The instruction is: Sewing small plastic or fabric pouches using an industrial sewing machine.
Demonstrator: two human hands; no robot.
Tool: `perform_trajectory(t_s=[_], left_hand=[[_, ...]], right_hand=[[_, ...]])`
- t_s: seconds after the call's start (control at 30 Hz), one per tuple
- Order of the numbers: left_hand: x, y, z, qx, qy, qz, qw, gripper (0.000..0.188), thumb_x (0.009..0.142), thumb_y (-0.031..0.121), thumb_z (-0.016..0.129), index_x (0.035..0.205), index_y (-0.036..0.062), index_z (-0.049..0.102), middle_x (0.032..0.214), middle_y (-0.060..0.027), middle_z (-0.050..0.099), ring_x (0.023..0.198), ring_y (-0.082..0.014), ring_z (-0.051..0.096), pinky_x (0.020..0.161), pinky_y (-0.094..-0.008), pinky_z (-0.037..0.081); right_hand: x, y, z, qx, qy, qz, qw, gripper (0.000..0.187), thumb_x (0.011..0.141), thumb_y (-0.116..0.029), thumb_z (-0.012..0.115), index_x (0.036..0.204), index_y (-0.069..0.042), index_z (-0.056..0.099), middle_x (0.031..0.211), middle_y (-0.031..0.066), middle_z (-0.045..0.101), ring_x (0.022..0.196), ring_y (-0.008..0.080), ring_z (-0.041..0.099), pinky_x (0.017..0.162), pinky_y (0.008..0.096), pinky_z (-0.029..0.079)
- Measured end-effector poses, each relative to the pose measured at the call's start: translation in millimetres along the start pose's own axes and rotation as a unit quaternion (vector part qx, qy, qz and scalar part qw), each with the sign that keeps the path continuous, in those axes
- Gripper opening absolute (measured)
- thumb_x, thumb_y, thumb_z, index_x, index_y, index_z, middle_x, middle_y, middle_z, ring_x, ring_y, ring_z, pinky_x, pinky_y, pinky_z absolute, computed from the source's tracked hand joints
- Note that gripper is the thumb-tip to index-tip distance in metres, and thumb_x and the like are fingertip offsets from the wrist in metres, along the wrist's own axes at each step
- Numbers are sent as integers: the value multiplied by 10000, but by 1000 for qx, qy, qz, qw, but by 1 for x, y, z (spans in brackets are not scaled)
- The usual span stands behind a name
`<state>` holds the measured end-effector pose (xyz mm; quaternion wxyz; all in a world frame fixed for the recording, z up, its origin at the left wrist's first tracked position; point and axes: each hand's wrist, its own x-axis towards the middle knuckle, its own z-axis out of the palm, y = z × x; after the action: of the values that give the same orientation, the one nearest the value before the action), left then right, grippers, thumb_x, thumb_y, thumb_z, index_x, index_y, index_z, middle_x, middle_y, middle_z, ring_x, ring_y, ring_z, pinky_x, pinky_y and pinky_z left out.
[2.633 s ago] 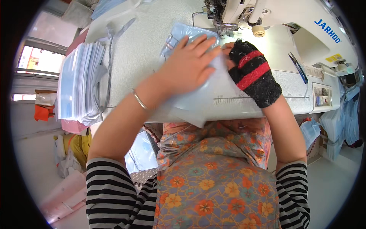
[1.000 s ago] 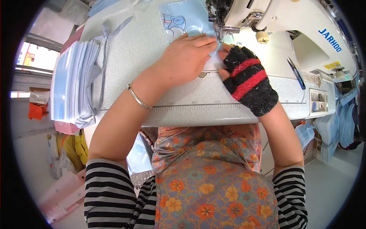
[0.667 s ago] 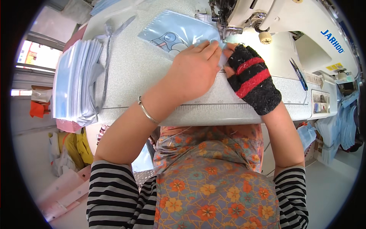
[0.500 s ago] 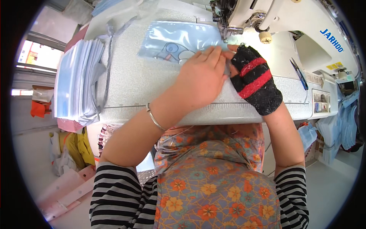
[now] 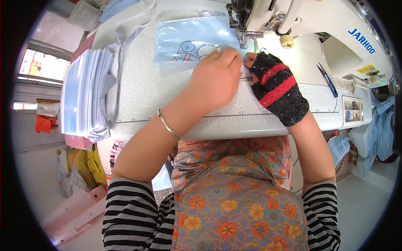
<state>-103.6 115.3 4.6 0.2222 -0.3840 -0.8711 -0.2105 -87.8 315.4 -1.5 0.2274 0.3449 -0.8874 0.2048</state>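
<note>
A light-blue glossy plastic pouch with a printed cartoon figure lies flat on the sewing machine's bed. Its right edge reaches the presser foot and needle area. My left hand, bare with a bangle at the wrist, lies over the pouch's near right corner, its fingers bent together and pressed on it. Close on its right is my right hand in a black fingerless glove with red stripes. Its fingers are curled near the presser foot; what they pinch is hidden.
A thick stack of light-blue pouches stands at the left edge. The white sewing machine head overhangs the far right. Dark thread snips and a small parts tray lie right. More blue pieces hang beyond.
The pouch has shifted slightly away from me. My left hand has drawn a little left, and a gap now shows between my hands. The right hand has barely moved.
</note>
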Motion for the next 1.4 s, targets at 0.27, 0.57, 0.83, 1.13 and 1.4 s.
perform_trajectory(t_s=[0.27, 0.57, 0.83, 1.13, 1.4], left_hand=[[17, -29, 11, -2, 32, 22, 999, 206, 765, 53, 639, 962, -5, 631, 1007, -128, 618, 892, -314, 637, 803, -405, 524], [4, -56, -16, 154, 67, -73, 983, 290, 734, 39, 656, 1023, 41, 679, 965, -112, 643, 902, -304, 638, 793, -409, 524], [-7, -49, -28, 155, -10, -132, 979, 194, 773, 33, 591, 951, 46, 667, 922, -141, 623, 853, -307, 636, 700, -431, 535], [-247, 95, -112, 20, -136, -300, 944, 334, 794, 43, 604, 1123, 76, 650, 873, -119, 552, 720, -296, 618, 595, -405, 524], [-490, 77, -138, 253, 3, -657, 710, 432, 723, -9, 548, 1129, 95, 654, 1028, -167, 615, 805, -380, 647, 693, -465, 547]], right_hand=[[4, 6, 6, 6, -16, 58, 998, 274, 839, 39, 578, 1091, -29, 661, 1131, 170, 662, 1031, 369, 627, 915, 431, 515], [6, 5, 3, 30, 21, 59, 998, 213, 844, 40, 592, 1017, -32, 693, 1070, 154, 683, 1013, 352, 643, 909, 410, 521], [10, 7, 4, 44, 35, 50, 997, 201, 850, 45, 585, 993, -31, 705, 1058, 157, 694, 995, 349, 657, 900, 401, 527], [-7, 40, 16, 45, -17, 59, 997, 181, 943, -77, 574, 1041, -84, 725, 1092, 111, 717, 1030, 288, 667, 950, 373, 496], [-10, 99, 20, -44, -113, 50, 991, 259, 988, -89, 511, 1183, -68, 680, 1254, 105, 665, 1176, 265, 606, 1043, 361, 446]])
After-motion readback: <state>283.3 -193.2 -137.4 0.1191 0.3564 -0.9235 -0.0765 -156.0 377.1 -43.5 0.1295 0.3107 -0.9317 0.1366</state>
